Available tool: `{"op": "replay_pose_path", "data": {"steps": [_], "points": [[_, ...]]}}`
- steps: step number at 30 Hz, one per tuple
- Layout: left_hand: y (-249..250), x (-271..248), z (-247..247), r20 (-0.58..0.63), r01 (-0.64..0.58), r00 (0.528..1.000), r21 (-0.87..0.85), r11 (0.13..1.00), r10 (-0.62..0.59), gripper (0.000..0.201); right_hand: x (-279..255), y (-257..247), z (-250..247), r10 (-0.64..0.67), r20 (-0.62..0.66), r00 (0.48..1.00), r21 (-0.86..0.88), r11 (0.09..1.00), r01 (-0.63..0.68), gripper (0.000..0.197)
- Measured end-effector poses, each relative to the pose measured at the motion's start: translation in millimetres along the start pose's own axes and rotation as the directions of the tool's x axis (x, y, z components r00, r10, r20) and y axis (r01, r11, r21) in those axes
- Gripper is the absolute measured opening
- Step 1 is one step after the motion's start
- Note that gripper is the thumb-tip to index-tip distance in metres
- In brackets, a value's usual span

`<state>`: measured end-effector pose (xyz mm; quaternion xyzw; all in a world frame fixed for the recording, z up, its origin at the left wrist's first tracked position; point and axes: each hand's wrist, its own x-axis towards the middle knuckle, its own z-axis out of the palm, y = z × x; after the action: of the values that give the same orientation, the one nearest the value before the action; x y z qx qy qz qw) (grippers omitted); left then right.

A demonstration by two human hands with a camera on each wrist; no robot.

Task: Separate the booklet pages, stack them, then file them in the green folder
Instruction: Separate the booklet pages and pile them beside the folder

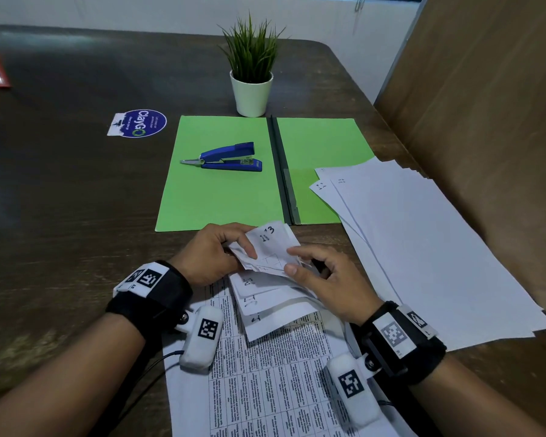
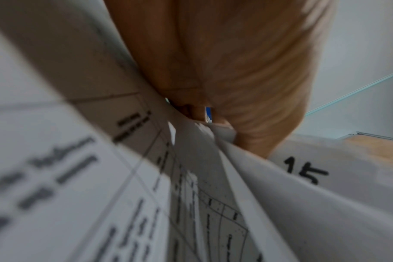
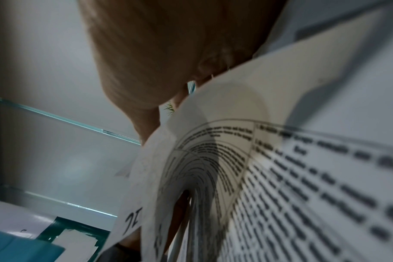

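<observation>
Lower centre: left hand (image 1: 213,253) pinches the booklet's (image 1: 265,279) folded-back corner; right hand (image 1: 325,279), fingers curled, grips the top page. Peel slowly at the binding. Green folder (image 1: 221,197) lies open above.

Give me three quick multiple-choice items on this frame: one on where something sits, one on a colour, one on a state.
1. Where is the stapler?
A. on the open green folder
B. beside the plant pot
C. on the loose white sheets

2. What colour is the stapler?
A. red
B. blue
C. black

3. What is the left hand doing?
A. lying flat on the table
B. pinching the booklet's folded-up corner
C. holding the stapler

Answers: 1 A, it lies on the folder's left flap. 2 B, its body is blue. 3 B, thumb and fingers pinch the corner pages.
</observation>
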<state>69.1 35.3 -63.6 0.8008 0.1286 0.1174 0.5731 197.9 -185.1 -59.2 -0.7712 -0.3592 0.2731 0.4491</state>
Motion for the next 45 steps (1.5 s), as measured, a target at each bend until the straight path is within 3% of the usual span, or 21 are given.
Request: {"op": "replay_pose_path", "data": {"steps": [5,8,17,21,24,29,34,39,45], "points": [[-1.0,0.5,-0.4,-0.013,0.033,0.999,-0.001,0.999,-0.033,0.032,-1.8,-8.4,-0.4,-0.052,-0.002,0.999,0.016,0.999,0.052,0.022],[-1.3,0.4,0.1,-0.038,0.045,0.998,-0.041,0.998,-0.046,0.033,-1.8,-10.5,-0.6,-0.051,0.023,0.998,0.021,0.998,0.051,0.009],[2.9,-1.7,0.4,-0.042,0.049,0.998,-0.055,0.997,-0.051,0.05,-0.2,-9.8,0.4,-0.065,0.026,0.998,-0.021,0.998,0.065,0.012],[5.2,-1.1,-1.2,-0.015,0.092,0.996,-0.012,0.996,-0.092,0.028,-0.6,-7.6,0.7,-0.056,0.006,0.998,0.028,0.998,0.056,0.011],[6.4,-2.3,-1.0,0.021,0.058,0.998,0.04,0.998,-0.059,0.028,5.4,-8.8,-0.1,-0.037,-0.049,0.998,0.072,0.997,0.041,0.031],[8.1,-2.2,-0.4,0.033,0.058,0.998,0.023,0.998,-0.059,0.032,16.6,-27.8,0.9,-0.042,0.001,0.999,-0.108,0.993,0.041,0.053],[9.6,-3.5,-0.1,0.037,0.056,0.998,-0.005,0.998,-0.056,0.036,18.0,-39.4,5.0,-0.049,-0.024,0.998,-0.156,0.987,0.045,0.06],[9.7,-3.3,-1.2,0.043,0.05,0.998,-0.001,0.999,-0.05,0.036,16.0,-37.8,6.2,-0.041,-0.039,0.998,-0.1,0.994,0.037,0.055],[5.4,-0.9,-1.2,0.035,0.065,0.997,0.028,0.997,-0.066,0.035,22.4,-32.7,9.4,-0.063,-0.083,0.995,-0.164,0.985,0.049,0.017]]}}
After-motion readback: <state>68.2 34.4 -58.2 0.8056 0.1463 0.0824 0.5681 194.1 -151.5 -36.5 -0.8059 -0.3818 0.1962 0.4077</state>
